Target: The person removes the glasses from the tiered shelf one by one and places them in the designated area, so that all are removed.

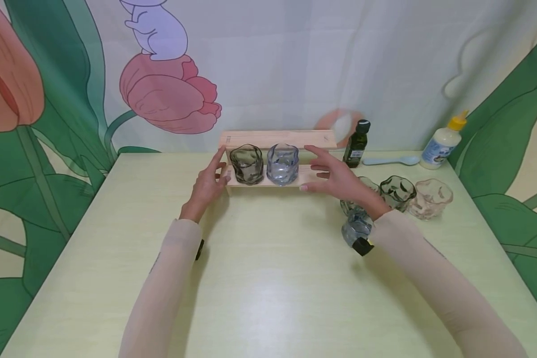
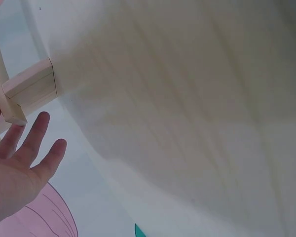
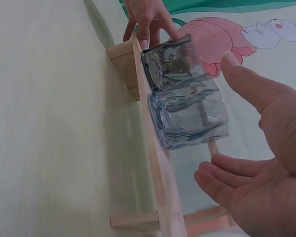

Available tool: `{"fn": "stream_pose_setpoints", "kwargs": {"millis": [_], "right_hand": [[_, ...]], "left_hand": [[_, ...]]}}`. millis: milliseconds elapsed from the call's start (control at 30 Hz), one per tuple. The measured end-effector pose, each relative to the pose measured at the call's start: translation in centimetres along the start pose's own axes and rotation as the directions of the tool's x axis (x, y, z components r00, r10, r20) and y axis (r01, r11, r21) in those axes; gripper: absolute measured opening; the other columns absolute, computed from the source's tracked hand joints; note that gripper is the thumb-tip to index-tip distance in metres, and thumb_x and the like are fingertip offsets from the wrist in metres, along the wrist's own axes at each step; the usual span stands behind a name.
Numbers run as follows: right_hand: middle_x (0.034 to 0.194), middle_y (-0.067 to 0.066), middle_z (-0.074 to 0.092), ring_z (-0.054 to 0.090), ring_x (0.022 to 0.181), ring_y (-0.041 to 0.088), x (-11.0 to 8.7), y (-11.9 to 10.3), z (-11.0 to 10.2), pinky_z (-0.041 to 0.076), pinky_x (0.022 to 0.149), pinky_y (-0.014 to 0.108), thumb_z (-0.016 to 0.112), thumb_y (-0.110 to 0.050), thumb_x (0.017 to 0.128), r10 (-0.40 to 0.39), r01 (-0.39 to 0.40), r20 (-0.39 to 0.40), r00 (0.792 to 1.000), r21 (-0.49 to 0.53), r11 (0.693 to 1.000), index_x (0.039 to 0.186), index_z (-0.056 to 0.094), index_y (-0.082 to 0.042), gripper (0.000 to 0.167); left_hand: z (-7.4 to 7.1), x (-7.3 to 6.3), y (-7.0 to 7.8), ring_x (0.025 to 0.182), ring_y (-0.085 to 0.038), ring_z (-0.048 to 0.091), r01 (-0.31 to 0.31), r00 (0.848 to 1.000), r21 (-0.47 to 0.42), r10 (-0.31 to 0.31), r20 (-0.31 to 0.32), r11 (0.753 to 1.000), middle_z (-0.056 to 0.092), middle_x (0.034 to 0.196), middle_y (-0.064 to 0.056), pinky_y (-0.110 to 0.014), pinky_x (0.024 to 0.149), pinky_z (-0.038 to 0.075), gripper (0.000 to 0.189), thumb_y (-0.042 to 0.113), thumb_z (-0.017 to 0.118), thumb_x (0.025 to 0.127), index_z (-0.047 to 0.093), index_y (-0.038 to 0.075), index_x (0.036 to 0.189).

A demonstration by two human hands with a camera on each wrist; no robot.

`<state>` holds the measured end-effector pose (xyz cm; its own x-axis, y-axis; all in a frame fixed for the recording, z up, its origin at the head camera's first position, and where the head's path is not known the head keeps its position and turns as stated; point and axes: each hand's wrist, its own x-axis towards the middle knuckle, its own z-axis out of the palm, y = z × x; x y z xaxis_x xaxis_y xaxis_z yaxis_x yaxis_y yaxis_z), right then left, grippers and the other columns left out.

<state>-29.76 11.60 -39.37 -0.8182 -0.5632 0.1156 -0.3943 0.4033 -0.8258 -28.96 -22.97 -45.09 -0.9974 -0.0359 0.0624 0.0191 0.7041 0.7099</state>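
A dark glass (image 1: 246, 166) and a blue glass (image 1: 283, 166) on the rack (image 1: 277, 139), between the left hand (image 1: 206, 188), fingers spread against its end, and the right hand (image 1: 339, 176), fingers apart, could topple from an inward bump.

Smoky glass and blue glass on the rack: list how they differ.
The smoky glass is darkly tinted; the blue glass is paler. The smoky glass is nearer the left hand, the blue glass nearer the right hand. Both are transparent and on the rack.

The left sleeve (image 1: 161, 291), lower left, is pale beige. The right sleeve (image 1: 434, 268), lower right, matches, a black block (image 1: 363, 246) beside it.
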Motion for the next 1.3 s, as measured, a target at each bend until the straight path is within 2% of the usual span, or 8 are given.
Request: {"fn": "stream_pose_setpoints", "kwargs": {"millis": [133,300,467,667,900,1300], "right_hand": [[0.162,0.016,0.031,0.043,0.141,0.042,1.8,0.5,0.4,0.039,0.113,0.054,0.080,-0.020,0.086,0.023,-0.023,0.010,1.000,0.049,0.999,0.159,0.026,-0.018,0.090],[0.151,0.028,0.043,0.045,0.138,0.045,3.3,0.8,1.1,0.038,0.113,0.055,0.080,-0.012,0.085,0.016,-0.018,0.024,1.000,0.098,0.995,0.159,0.024,-0.016,0.093],[0.146,0.031,0.048,0.049,0.136,0.045,4.8,1.1,2.0,0.041,0.111,0.053,0.081,-0.007,0.083,0.018,-0.022,0.034,0.999,0.117,0.993,0.160,0.022,-0.017,0.097],[0.146,0.028,0.048,0.056,0.128,0.043,6.1,1.5,2.9,0.047,0.105,0.050,0.082,-0.008,0.082,0.006,-0.006,0.007,1.000,0.064,0.998,0.159,0.024,-0.015,0.097],[0.157,0.017,0.037,0.043,0.138,0.039,6.8,1.5,3.6,0.038,0.111,0.053,0.086,-0.021,0.079,0.031,-0.032,-0.030,0.999,-0.049,0.998,0.158,0.028,-0.021,0.098],[0.161,0.013,0.032,0.036,0.145,0.036,7.1,1.3,4.0,0.036,0.113,0.054,0.087,-0.028,0.078,0.061,-0.063,-0.042,0.997,-0.052,0.997,0.157,0.028,-0.022,0.100]], "left_hand": [[0.0,0.1,0.0,0.126,-0.040,0.059,0.001,1.000,0.005,-0.001,-0.002,1.000,0.050,0.152,-0.013,-0.057,0.096,0.051,0.085,0.010,0.059,0.100,0.008,0.046,0.158],[0.1,0.1,0.1,0.127,-0.040,0.058,0.013,1.000,0.007,-0.013,-0.001,1.000,0.049,0.152,-0.013,-0.056,0.097,0.051,0.085,0.009,0.058,0.100,0.008,0.046,0.159],[0.1,0.0,0.0,0.126,-0.040,0.059,0.013,1.000,0.007,-0.013,-0.010,1.000,0.051,0.151,-0.013,-0.055,0.096,0.051,0.085,0.008,0.059,0.099,0.010,0.045,0.159],[0.1,0.0,-0.1,0.125,-0.040,0.060,0.003,1.000,-0.001,-0.003,-0.006,1.000,0.051,0.151,-0.013,-0.055,0.094,0.052,0.085,0.009,0.059,0.099,0.011,0.045,0.159],[0.1,0.1,0.0,0.125,-0.040,0.060,0.000,1.000,0.001,0.000,-0.013,1.000,0.052,0.150,-0.013,-0.055,0.094,0.052,0.085,0.009,0.060,0.099,0.011,0.045,0.159],[0.2,0.1,-0.1,0.125,-0.040,0.060,0.000,1.000,0.004,0.000,-0.015,1.000,0.051,0.151,-0.013,-0.055,0.093,0.053,0.085,0.008,0.059,0.099,0.011,0.046,0.158]]}}
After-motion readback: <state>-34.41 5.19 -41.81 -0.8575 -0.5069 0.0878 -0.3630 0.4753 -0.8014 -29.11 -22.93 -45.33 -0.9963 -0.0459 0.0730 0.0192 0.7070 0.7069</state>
